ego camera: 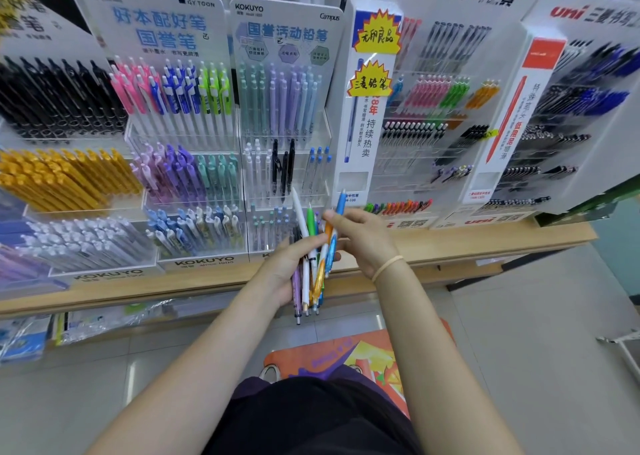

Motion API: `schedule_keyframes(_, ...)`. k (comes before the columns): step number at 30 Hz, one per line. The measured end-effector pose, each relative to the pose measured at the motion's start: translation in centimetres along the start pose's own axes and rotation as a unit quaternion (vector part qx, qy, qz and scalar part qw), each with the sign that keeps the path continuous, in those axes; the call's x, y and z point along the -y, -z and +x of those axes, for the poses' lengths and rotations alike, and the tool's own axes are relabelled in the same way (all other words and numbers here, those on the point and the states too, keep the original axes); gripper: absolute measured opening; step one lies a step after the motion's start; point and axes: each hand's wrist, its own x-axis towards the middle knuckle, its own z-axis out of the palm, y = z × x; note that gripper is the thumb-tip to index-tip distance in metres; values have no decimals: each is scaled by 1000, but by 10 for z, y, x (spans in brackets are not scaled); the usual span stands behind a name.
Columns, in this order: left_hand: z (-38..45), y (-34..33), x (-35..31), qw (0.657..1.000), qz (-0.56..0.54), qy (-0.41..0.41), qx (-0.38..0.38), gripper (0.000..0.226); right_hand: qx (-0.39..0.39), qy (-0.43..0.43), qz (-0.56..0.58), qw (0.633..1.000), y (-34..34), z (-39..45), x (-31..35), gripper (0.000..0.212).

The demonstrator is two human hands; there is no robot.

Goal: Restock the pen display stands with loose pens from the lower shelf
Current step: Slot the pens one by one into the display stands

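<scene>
My left hand (289, 267) grips a bundle of loose pens (306, 288), several colours, tips pointing down, in front of the wooden shelf edge. My right hand (360, 240) pinches a blue pen (335, 233) at the right side of the bundle, its top end sticking up toward the displays. Right behind the hands stands a Kokuyo pencil stand (285, 136) with pastel, black and blue pens in clear tiers. To its left is a second Kokuyo stand (180, 136) full of coloured pens. A Uni stand (433, 125) rises on the right.
The wooden shelf (485, 246) carries all the stands. Further stands hold black and gold pens (62, 177) at far left and dark pens (571, 108) at far right. Plastic-wrapped stock (104, 319) lies on the lower shelf. An orange stool (346, 354) sits under me on the tiled floor.
</scene>
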Motion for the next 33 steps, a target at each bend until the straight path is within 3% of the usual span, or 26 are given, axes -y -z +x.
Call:
schedule_keyframes(4, -9, -10, -5, 997, 63, -31, 41, 65, -30, 29, -83, 996, -2, -5, 8, 27)
schedule_keyframes(7, -9, -20, -13, 995, 80, -48, 46, 62, -53, 36, -75, 995, 2, -7, 17, 32)
schedule_keyframes(12, -3, -39, -29, 995, 66, -66, 45, 55, -92, 29, 57, 994, 15, -2, 35, 25)
schedule_keyframes(16, 12, -52, -33, 996, 48, -77, 6, 25, -136, 74, 234, 960, 48, -3, 61, 11)
schedule_keyframes(19, 26, -74, -36, 994, 37, -100, -6, 19, -129, 96, 298, 941, 75, -1, 69, 6)
schedule_keyframes(27, 76, -169, -39, 980, 27, -175, -86, 26, -23, 58, 118, 991, 139, 21, 71, 10)
schedule_keyframes(33, 115, -239, -33, 970, 49, -208, -120, 20, 43, 71, -49, 995, 217, 65, 98, 12)
